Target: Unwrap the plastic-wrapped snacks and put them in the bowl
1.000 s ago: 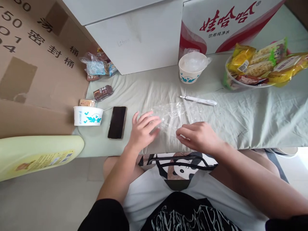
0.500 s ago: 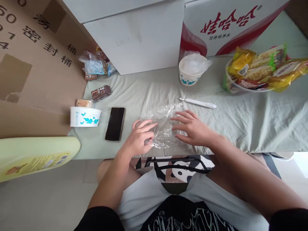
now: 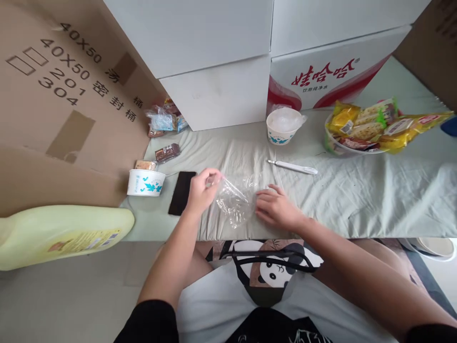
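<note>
A crinkled clear plastic bag (image 3: 233, 202) lies on the cloth-covered surface between my hands. My left hand (image 3: 203, 190) pinches its left side and lifts that edge a little. Palm down at the bag's right edge, my right hand (image 3: 276, 208) rests with its fingers loosely bent and partly apart. A phone (image 3: 181, 193) lies just left of my left hand, partly behind it. Beyond my right hand is a white-handled knife (image 3: 293, 166) with a small blade pointing left. Farther back stands a paper bowl (image 3: 282, 136) with clear plastic inside.
On the right a round tub (image 3: 333, 143) overflows with packaged snacks. To the left are another paper bowl (image 3: 146, 183), a brown snack packet (image 3: 167, 152) and a yellow bottle (image 3: 67, 228). White boxes (image 3: 228, 95) line the back; a cardboard box (image 3: 71, 85) walls the left.
My left hand has moved left and up, closing on the bag and raising its left edge. My right hand's fingers have drawn in. The view has tilted up.
</note>
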Motion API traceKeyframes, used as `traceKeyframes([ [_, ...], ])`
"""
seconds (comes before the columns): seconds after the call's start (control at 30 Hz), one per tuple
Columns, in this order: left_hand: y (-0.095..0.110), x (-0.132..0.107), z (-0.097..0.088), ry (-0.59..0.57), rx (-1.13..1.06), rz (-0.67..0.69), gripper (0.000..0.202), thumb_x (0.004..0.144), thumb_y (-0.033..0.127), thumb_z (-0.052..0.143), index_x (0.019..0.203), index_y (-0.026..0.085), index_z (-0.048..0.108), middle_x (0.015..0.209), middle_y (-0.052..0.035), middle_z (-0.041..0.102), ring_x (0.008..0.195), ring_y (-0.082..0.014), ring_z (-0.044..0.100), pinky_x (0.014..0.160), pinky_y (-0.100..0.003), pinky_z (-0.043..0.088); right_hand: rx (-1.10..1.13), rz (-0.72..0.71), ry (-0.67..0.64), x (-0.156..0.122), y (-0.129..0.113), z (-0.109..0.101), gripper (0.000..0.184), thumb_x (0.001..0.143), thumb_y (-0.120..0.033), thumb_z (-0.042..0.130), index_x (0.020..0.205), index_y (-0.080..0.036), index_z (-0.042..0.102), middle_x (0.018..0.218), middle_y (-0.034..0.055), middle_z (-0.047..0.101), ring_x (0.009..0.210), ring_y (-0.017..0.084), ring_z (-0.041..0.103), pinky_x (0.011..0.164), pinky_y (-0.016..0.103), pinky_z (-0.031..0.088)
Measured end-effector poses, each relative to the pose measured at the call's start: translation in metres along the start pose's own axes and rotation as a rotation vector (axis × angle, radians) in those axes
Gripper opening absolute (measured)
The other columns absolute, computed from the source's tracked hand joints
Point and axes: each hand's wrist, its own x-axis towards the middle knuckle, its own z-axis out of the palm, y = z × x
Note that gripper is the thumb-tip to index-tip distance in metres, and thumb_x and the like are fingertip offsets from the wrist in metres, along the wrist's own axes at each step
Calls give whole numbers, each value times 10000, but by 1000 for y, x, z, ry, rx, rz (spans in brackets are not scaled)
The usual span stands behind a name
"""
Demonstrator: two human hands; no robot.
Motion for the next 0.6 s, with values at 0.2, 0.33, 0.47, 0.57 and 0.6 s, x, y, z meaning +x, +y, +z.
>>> traceKeyframes([
  [0.2,51,76,-6,177,146,288,168,906,341,622,867,195,694,707,7,653,621,-119,541,611,-254,428,-64,144,607,2,23,-22,422,920,-389,623,1294,-203,565,1227,163,689,1165,335,643,1048,570,457],
  [0.33,97,51,-11,194,263,568,132,951,299,596,914,218,694,720,10,649,607,-120,537,595,-265,434,-111,-5,745,1,15,-23,813,887,-421,685,1564,-256,266,1459,199,533,1346,361,534,1078,560,447],
  [0.47,85,-10,4,98,179,653,92,969,206,573,977,233,661,809,-2,694,713,-132,627,663,-265,498,-192,48,744,12,1,-7,590,912,-315,657,1469,-324,460,1449,127,592,1401,343,513,1145,566,362],
  [0.57,49,-45,19,165,142,463,117,997,245,532,950,222,637,844,-26,706,751,-149,658,670,-280,520,-202,72,583,17,2,2,361,948,-197,567,1266,-342,657,1223,44,744,1350,282,577,1179,541,306],
  [0.6,37,-53,22,186,170,401,139,1001,260,519,938,219,636,849,-34,711,764,-158,667,684,-291,528,-187,70,532,17,5,2,323,955,-171,536,1183,-331,698,1115,28,775,1288,261,623,1165,523,322],
])
